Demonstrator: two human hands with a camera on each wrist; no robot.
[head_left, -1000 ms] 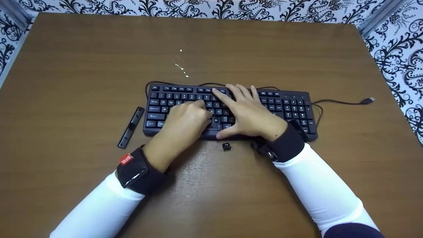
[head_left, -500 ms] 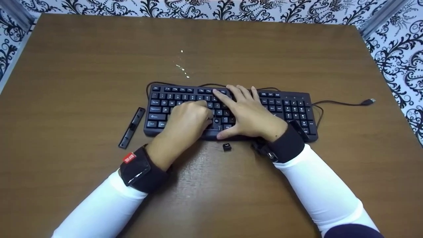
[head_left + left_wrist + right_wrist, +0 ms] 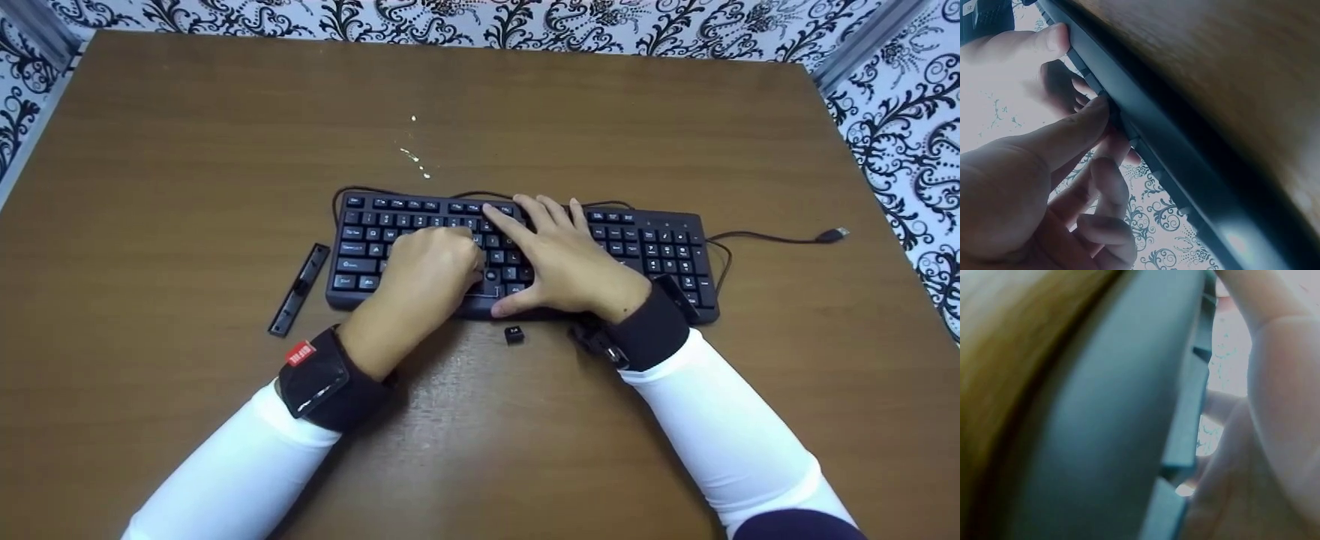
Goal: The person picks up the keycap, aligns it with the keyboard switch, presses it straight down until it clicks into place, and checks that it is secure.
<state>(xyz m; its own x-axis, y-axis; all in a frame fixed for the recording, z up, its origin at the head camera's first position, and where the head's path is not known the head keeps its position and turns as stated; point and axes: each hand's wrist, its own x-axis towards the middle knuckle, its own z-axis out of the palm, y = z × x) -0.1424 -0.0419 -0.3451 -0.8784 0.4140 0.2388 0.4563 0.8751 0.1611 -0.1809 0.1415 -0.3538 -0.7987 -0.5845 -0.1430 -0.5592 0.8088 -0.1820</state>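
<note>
The black keyboard [image 3: 660, 232] lies flat on the table before me. My left hand [image 3: 431, 270] is over its middle keys, knuckles up and fingers curled. In the left wrist view, its thumb [image 3: 1081, 126] and index finger [image 3: 1112, 149] pinch at a key near the front row; the key itself is mostly hidden by them. My right hand [image 3: 570, 262] rests spread on the keyboard just to the right, fingers straight toward the back row and thumb at the front edge. A loose black keycap [image 3: 514, 334] lies on the table in front of the keyboard.
Left of the keyboard lies a long black keycap, like a space bar, underside up [image 3: 298, 290]. The cable runs behind the keyboard, and its USB plug [image 3: 831, 235] lies at the right. A few pale marks [image 3: 416, 160] show on the wooden table [image 3: 225, 135] behind.
My left wrist has shifted slightly to the right and away from me, while its fingers stay at the same keys. The right hand keeps its place.
</note>
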